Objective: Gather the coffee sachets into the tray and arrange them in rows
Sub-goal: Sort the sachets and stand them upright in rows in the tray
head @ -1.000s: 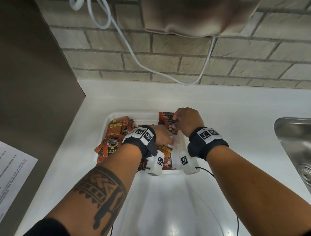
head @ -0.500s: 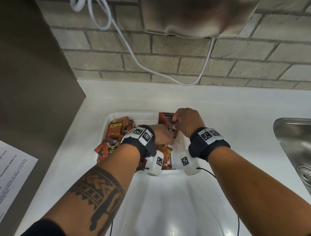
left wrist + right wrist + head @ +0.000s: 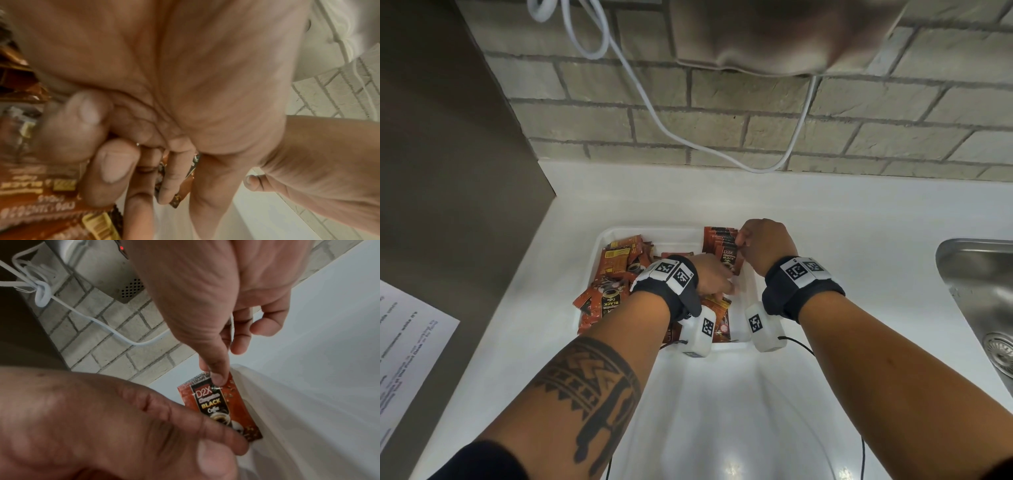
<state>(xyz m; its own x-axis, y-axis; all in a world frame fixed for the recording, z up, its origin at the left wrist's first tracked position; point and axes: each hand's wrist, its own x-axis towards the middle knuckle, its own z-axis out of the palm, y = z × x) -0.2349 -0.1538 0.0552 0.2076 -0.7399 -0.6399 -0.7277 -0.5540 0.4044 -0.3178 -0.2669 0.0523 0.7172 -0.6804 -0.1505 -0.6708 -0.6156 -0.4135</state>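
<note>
A white tray [image 3: 601, 240] sits on the white counter. Loose red-brown coffee sachets [image 3: 616, 270] lie heaped in its left half, and a short overlapping row of sachets [image 3: 717, 238] stands along its back right. The front sachet [image 3: 729, 257] [image 3: 218, 404], printed "D2X Black Coffee", leans against the tray's right wall. My right hand [image 3: 739, 241] [image 3: 216, 379] pinches its top edge. My left hand [image 3: 729, 284] [image 3: 240, 444] reaches across the tray with curled fingers and grips the same sachet's lower end. In the left wrist view a sachet [image 3: 186, 177] shows between the fingers.
A steel sink [image 3: 976, 274] lies to the right. A printed paper [image 3: 407, 342] rests on the brown surface at left. A white cable [image 3: 722, 150] hangs along the brick wall under a wall-mounted appliance [image 3: 774, 34]. Bare white counter [image 3: 722, 411] stretches in front of the tray.
Both hands stay on the sachet at the tray's back right. The left wrist has shifted slightly to the left; nothing was let go.
</note>
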